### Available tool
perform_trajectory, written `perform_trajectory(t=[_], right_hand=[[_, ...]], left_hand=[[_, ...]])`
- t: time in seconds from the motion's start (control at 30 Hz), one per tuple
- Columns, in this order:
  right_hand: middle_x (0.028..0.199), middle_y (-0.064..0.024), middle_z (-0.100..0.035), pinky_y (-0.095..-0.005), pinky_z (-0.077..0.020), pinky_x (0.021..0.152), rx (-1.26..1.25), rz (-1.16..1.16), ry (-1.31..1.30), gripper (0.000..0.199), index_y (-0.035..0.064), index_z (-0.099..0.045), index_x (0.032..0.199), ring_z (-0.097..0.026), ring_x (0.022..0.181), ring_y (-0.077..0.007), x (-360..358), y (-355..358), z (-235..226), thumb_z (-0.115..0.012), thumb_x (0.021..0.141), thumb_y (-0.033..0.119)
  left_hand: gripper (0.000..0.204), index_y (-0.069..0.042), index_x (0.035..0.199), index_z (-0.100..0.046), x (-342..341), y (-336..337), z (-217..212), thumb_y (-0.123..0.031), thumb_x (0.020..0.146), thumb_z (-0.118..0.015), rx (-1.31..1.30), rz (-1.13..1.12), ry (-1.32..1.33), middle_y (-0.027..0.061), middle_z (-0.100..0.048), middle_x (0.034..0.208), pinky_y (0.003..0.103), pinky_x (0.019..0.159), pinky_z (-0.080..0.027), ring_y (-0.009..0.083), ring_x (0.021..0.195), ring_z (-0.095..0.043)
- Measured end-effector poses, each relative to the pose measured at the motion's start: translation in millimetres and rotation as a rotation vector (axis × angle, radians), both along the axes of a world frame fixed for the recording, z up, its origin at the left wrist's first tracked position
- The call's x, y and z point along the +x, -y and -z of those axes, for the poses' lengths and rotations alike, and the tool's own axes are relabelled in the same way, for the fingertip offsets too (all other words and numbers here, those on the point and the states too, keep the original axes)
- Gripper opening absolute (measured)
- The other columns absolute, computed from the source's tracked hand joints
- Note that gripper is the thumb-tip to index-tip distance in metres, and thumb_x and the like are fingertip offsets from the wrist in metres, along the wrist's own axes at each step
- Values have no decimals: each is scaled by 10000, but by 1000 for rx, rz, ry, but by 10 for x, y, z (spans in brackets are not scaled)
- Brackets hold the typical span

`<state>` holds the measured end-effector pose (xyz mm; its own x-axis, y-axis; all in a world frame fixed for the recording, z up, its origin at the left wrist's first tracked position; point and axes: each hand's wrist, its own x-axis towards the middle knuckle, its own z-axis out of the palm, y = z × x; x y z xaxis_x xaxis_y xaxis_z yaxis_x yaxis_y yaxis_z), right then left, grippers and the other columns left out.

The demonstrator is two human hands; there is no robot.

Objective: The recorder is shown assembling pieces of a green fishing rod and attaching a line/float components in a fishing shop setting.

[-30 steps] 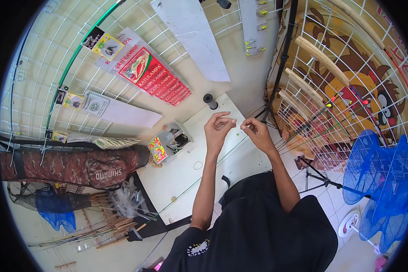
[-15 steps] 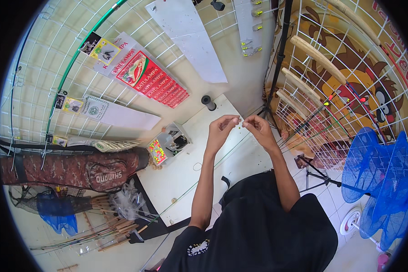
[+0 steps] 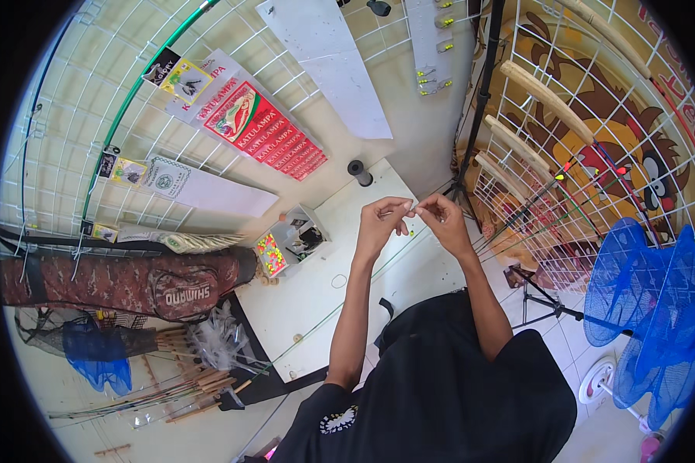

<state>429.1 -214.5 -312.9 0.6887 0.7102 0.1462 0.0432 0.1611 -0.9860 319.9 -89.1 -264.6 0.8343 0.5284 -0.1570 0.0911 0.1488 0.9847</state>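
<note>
Above the far end of the white table [image 3: 316, 305], my left hand [image 3: 381, 224] and my right hand [image 3: 445, 224] meet at the fingertips. Each pinches thumb against forefinger; whatever sits between them is too small to make out. Tiny yellow-green beads [image 3: 411, 232] show just below the fingertips. A thin green rod [image 3: 328, 318] slants across the tabletop under my forearms. Beyond my left hand stands a dark spool [image 3: 359, 173].
A divided box [image 3: 297, 239] with bright beads and black pieces sits on the table's left side. A camouflage rod bag [image 3: 131, 285] lies further left. Wire grids carry packets and rods. Blue nets [image 3: 641, 309] hang at the right, near a black tripod [image 3: 544, 301].
My fingertips have come together from slightly apart, and the left hand's lower fingers now show below the pinch. The whole view has shifted a little.
</note>
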Motion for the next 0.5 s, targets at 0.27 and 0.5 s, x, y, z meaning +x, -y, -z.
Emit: perform_trajectory(t=[0.27,0.5], right_hand=[[660,72,-519,-204,-286,499,-8,-16,-5,118,35,-662,889,-373,568,-5,0,8,-25,-696,879,148],[644,70,-506,-207,-288,500,-64,-19,10,117,26,-662,881,-370,562,-7,49,19,6,-692,878,140]], left_hand=[[187,14,978,-676,-21,-36,-4,-164,928,-646,42,88,-20,56,-663,772,215,499,-402,78,537,-527],[169,0,970,-592,-17,-77,6,-169,967,-588,61,89,-22,49,-662,798,224,520,-418,74,563,-542]])
